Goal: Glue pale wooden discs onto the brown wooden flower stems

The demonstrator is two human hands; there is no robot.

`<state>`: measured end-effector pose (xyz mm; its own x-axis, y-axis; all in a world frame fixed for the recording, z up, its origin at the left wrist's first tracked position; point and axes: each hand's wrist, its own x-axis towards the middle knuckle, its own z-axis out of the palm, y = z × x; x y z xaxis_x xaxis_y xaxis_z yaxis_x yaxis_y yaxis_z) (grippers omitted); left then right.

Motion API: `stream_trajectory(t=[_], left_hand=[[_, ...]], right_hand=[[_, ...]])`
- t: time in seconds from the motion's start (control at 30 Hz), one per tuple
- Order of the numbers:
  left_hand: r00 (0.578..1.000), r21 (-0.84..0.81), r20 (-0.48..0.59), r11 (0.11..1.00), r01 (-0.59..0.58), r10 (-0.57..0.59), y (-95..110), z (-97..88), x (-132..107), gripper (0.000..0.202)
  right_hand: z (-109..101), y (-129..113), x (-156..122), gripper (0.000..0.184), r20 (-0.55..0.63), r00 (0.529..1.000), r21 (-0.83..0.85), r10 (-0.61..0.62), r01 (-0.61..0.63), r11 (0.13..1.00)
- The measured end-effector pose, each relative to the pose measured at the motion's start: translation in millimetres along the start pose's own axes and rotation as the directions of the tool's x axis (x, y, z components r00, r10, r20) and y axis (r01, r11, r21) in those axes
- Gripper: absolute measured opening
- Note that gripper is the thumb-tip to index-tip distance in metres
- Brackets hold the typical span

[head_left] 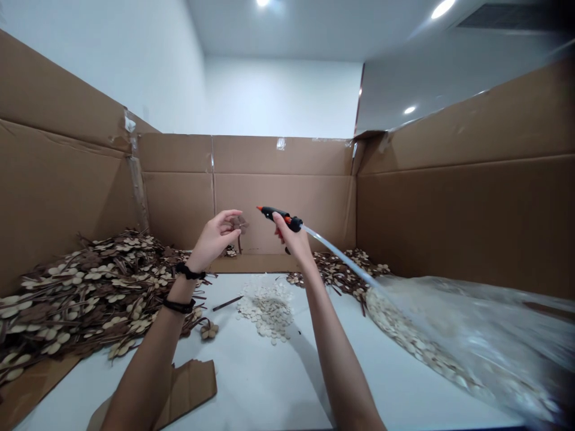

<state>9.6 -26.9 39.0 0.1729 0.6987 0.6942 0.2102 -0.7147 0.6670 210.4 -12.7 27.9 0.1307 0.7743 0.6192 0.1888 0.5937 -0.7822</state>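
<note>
1. Right hand (293,236) grips the glue gun (281,215), higher than the pale disc heap (268,312); long axis crosswise, nozzle (259,208) pointing left, glue stick (336,252) slanting down rightward.
2. Left hand (215,237) pinches a blurred brown flower (241,225), stem downward.
3. Flower pile (103,287) left of the heap; plastic bag (471,314) right.

Glue gun (270,212): black body, orange nozzle tip (259,209). Glue stick (335,251): translucent, milky white. Flower pieces (103,278): cream and dark brown, mixed. Small discs (269,314): off-white. Wristbands (178,307): black. Tabletop (251,383): white. Cardboard walls (287,194): plain brown. Plastic bag (467,317): clear, whitish sheen.
</note>
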Motion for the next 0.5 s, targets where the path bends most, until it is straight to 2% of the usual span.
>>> stream_trajectory(t=[0.07,0.13,0.2,0.27,0.4,0.5], left_hand=[[0.999,-0.032,0.015,0.999,0.041,-0.041,-3,4.5,1,0.046],[0.996,-0.072,0.04,0.994,0.088,-0.085,-5,10.4,1,0.05],[0.99,-0.113,0.074,0.985,0.132,-0.124,-7,16.9,0,0.053],[0.984,-0.153,0.107,0.976,0.157,-0.142,-8,22.9,-1,0.054],[0.98,-0.231,0.142,0.958,0.171,-0.14,-11,30.3,-2,0.057],[0.976,-0.345,0.15,0.917,0.201,-0.157,-25,34.5,5,0.051]], right_hand=[[3,4,2,0.042,0.097,0.995,0.104,0.026,-0.036,0.994],[6,10,4,0.035,0.237,0.971,0.191,-0.012,-0.034,0.981],[7,15,7,0.033,0.319,0.946,0.243,-0.06,-0.021,0.97],[7,19,8,0.033,0.34,0.938,0.28,-0.064,-0.036,0.959],[4,21,10,0.035,0.31,0.95,0.305,-0.022,-0.077,0.949],[0,19,11,0.036,0.266,0.964,0.325,-0.001,-0.089,0.942]])
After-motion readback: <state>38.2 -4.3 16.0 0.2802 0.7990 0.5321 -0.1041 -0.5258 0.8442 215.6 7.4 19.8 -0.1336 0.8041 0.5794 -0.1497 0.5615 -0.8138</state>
